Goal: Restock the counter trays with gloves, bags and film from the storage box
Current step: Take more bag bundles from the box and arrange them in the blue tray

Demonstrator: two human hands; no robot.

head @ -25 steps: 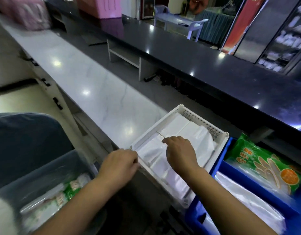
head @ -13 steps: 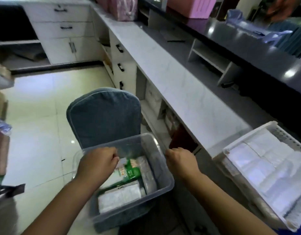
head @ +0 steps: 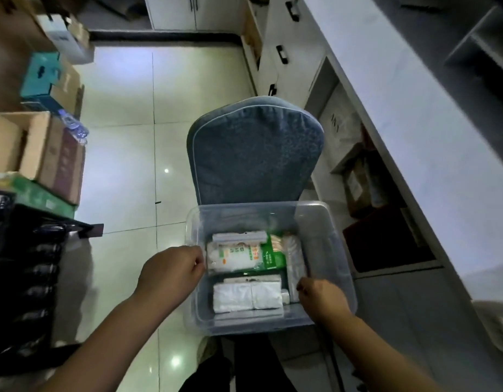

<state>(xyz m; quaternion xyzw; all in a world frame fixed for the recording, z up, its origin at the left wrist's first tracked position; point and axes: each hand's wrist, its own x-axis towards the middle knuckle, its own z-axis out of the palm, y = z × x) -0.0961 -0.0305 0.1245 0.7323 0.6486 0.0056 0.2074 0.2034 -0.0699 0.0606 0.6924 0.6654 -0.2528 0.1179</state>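
The clear storage box (head: 323, 222) stands on a blue padded chair (head: 256, 154). Inside lie a white and green glove packet (head: 239, 254), a white packet of folded bags (head: 247, 297) nearer me, and a clear packet (head: 297, 261) on edge along the right. My left hand (head: 173, 268) lies over the box's left rim with its fingers curled down onto the wall. My right hand (head: 322, 297) is inside the box at the front right, fingers curled beside the clear packet. Whether it holds the packet is hidden.
The white counter (head: 414, 114) with drawers and open shelves runs along the right. Cardboard boxes (head: 46, 154) and a dark rack (head: 32, 264) stand on the left. Glossy tiled floor (head: 123, 165) lies between them. The counter trays are out of view.
My view has swung from the counter tray down onto the storage box. My left hand has dropped onto the box's left rim and my right hand has gone down inside it.
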